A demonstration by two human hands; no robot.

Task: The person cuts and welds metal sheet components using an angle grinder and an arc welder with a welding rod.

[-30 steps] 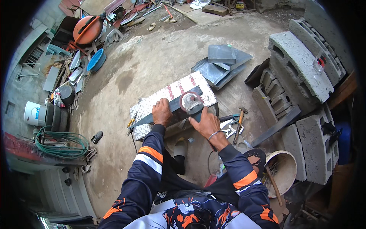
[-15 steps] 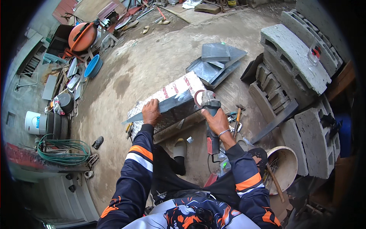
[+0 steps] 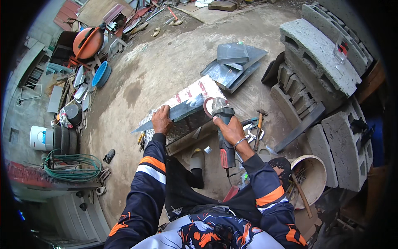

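– How will the grey metal strip [image 3: 185,111] handle?
– Stiff and light, it is judged; best held near its left end, where, on the patterned box [image 3: 209,86], it is grasped by the left hand's [image 3: 162,120] fingers.
– What has changed?
– The grinder [image 3: 226,150], clasped in the right hand [image 3: 232,130], has been shifted from over it to beside its right end.

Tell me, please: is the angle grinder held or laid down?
Held: the right hand wraps around the angle grinder, its disc near the metal piece. Whether it is switched on, I cannot tell.
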